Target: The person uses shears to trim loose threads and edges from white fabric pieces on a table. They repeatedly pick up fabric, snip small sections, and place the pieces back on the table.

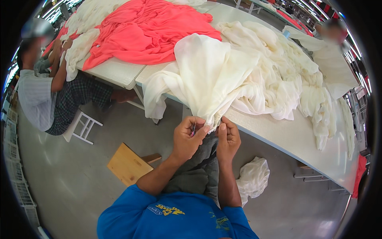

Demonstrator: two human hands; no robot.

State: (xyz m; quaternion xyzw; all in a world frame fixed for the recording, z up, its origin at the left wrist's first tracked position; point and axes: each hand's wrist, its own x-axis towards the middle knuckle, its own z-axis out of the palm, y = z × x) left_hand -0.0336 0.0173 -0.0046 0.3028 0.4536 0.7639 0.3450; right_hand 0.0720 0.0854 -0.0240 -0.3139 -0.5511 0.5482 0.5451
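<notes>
— What do we see closest to us?
— A blue shirt [175,217], and beyond it a left hand [185,139] and a right hand [228,142] close together above dark trousers [195,175].
— How are the fingers?
— On the left, we see thumb and fingertips closed on the gathered end of a cream cloth [211,75], with small scissors [193,128] in the same hand. On the right, thumb and fingers pinch that end too.
— Where does the cloth lie?
— From the fingertips it fans up onto a pale table [278,133]. A wooden stool [129,165] stands to our left.
— And farther off?
— Coral cloth [151,34] is heaped to the left; there a seated co-worker [38,97] handles pale cloth [79,49].
— Any containers?
— White wire baskets [16,175] line the left rim; we cannot tell what they hold.
</notes>
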